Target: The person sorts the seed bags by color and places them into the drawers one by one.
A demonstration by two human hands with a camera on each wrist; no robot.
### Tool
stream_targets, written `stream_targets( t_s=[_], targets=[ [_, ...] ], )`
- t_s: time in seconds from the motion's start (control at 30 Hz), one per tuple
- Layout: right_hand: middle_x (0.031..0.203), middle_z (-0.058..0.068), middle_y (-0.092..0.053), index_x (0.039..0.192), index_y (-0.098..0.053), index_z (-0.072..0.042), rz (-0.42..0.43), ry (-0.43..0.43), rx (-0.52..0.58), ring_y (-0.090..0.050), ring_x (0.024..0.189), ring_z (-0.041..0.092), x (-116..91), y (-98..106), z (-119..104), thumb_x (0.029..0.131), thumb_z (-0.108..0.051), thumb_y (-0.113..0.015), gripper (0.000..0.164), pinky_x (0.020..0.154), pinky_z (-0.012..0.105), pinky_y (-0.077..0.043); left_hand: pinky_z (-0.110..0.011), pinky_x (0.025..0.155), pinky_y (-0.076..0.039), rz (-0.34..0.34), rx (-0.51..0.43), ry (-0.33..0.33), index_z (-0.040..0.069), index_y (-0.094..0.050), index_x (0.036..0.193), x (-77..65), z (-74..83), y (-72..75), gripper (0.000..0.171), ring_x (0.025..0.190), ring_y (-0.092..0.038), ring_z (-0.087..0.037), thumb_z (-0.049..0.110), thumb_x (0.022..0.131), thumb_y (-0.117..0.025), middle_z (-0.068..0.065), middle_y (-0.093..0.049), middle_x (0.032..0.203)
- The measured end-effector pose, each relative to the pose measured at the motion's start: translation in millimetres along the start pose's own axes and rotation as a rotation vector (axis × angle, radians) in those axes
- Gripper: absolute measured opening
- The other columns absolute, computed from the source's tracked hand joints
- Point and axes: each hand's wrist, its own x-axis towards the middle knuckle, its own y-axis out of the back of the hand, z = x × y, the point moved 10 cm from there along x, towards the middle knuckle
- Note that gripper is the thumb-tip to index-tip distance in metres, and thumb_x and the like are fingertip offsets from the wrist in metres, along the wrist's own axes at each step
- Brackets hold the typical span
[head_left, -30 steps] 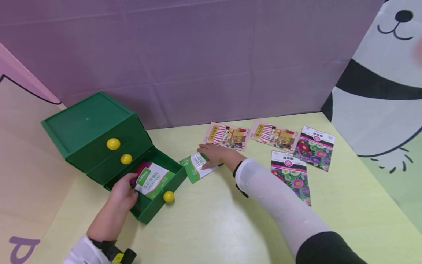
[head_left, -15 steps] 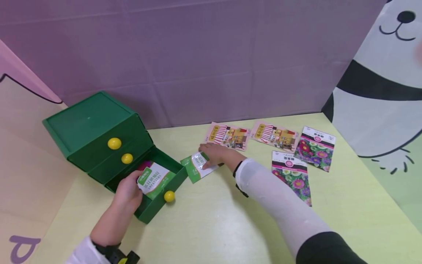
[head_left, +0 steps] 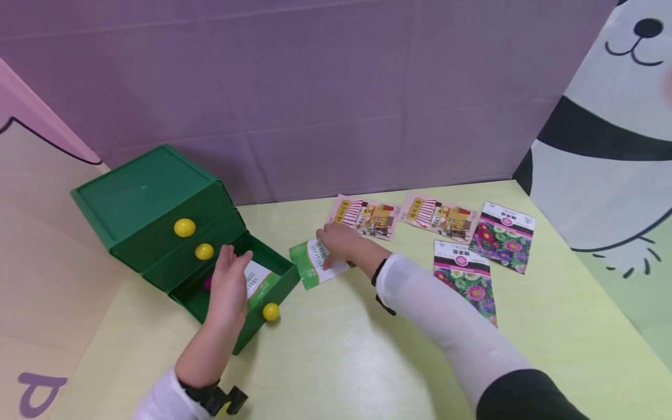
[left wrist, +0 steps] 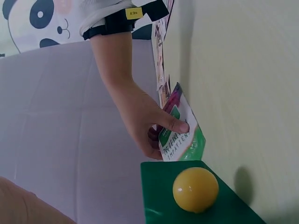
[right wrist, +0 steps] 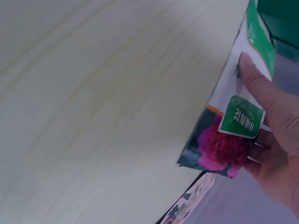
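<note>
My right hand (head_left: 338,242) grips a green-and-white seed packet (head_left: 310,269) on the table beside the drawer. In the right wrist view, the thumb lies across the packet's printed face and the other fingers are behind it; a pink flower (right wrist: 222,149) is printed on one end. My left hand (head_left: 229,291) is over the pulled-out bottom drawer (head_left: 287,280) of a green drawer box (head_left: 142,186), its fingers extended toward the back. A similar seed packet (head_left: 258,277) lies inside that drawer, partly hidden behind the left hand.
Two pink packets with a shopfront print (head_left: 367,219) lie behind my right hand. Two flower seed packets (head_left: 464,277) overlap at the right. The box's drawers have yellow round knobs (head_left: 270,312). A purple cloth wall (head_left: 325,105) rises along the table's back edge.
My left hand has let go of the packet in the drawer and moved right and up over it, fingers straightening. My right hand keeps hold of its packet, shifting only slightly.
</note>
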Motion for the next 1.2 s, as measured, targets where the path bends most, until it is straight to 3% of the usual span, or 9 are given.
stream_targets(
  t_s=[0.1,0.27,0.43,0.57,0.73,0.9,1.1,1.2],
  targets=[
    [0.123,0.011,-0.059,0.133,-0.051,-0.006,-0.004,-0.029,-0.005,-0.056,0.117,0.027,-3.8,3.1,2.6,0.079,-0.047,-0.077,0.073,0.106,0.04,-0.043,-0.031,0.123,-0.009,-0.022,-0.006,-0.073,0.022,0.01,0.156,1.1,6.3,-12.0,0.076,0.151,0.001,-0.01,0.034,0.103,-0.044,0.011,0.004,0.163],
    [0.112,0.007,-0.066,0.122,-0.061,-0.007,-0.027,-0.073,0.192,-0.062,0.1,0.022,-16.7,10.0,13.9,0.084,-0.03,-0.074,0.046,0.093,0.039,-0.05,-0.032,0.123,-0.011,-0.056,0.024,-0.165,0.019,0.003,0.157,2.7,10.2,-28.2,0.076,0.15,-0.003,-0.01,0.031,0.102,-0.048,0.008,-0.002,0.164],
    [0.1,0.007,-0.068,0.11,-0.068,-0.004,-0.013,-0.044,0.404,-0.061,0.086,0.016,-32.0,18.1,28.1,0.088,-0.017,-0.068,0.026,0.08,0.031,-0.054,-0.038,0.124,-0.011,-0.096,0.101,-0.17,0.016,0.001,0.157,3.4,3.6,-38.3,0.076,0.151,-0.006,-0.015,0.034,0.101,-0.048,0.004,-0.005,0.164],
    [0.095,0.008,-0.068,0.102,-0.068,-0.001,0.052,-0.03,0.545,-0.059,0.084,0.017,-47.6,27.9,44.1,0.086,-0.016,-0.071,0.022,0.079,0.031,-0.052,-0.04,0.123,-0.013,-0.118,0.135,-0.157,0.014,0.0,0.157,4.8,-2.0,-43.1,0.078,0.151,-0.008,-0.018,0.038,0.101,-0.049,0.001,-0.008,0.164],
    [0.1,0.011,-0.07,0.103,-0.066,-0.003,0.156,-0.161,0.705,-0.061,0.09,0.02,-71.7,32.6,72.0,0.085,-0.024,-0.074,0.029,0.081,0.032,-0.051,-0.041,0.123,-0.015,-0.122,0.132,-0.164,0.011,-0.004,0.157,5.7,-5.5,-48.4,0.077,0.151,-0.012,-0.021,0.034,0.1,-0.051,-0.003,-0.012,0.163],
    [0.09,0.008,-0.07,0.098,-0.063,-0.003,0.247,-0.302,0.986,-0.06,0.075,0.012,-96.3,29.0,82.1,0.085,-0.023,-0.074,0.027,0.065,0.023,-0.048,-0.042,0.123,-0.016,-0.133,0.063,-0.182,0.003,-0.006,0.155,3.2,-6.1,-57.2,0.074,0.15,-0.014,-0.026,0.024,0.101,-0.052,-0.011,-0.013,0.163],
    [0.076,-0.003,-0.061,0.091,-0.058,-0.004,0.265,-0.328,1.28,-0.056,0.066,0.005,-116.4,21.2,65.1,0.087,-0.013,-0.071,0.017,0.057,0.017,-0.047,-0.044,0.122,-0.017,-0.244,-0.135,-0.137,-0.005,-0.001,0.153,0.1,-14.3,-80.2,0.074,0.149,-0.016,-0.033,0.015,0.1,-0.049,-0.024,-0.014,0.159],
    [0.074,-0.004,-0.057,0.087,-0.056,-0.006,0.243,-0.338,1.366,-0.055,0.065,0.005,-122.9,16.6,54.8,0.087,-0.011,-0.071,0.016,0.057,0.017,-0.047,-0.042,0.119,-0.025,-0.281,-0.183,-0.105,-0.007,-0.009,0.152,0.3,-19.0,-90.2,0.068,0.145,-0.026,-0.034,0.014,0.101,-0.049,-0.025,-0.026,0.156]
  ],
)
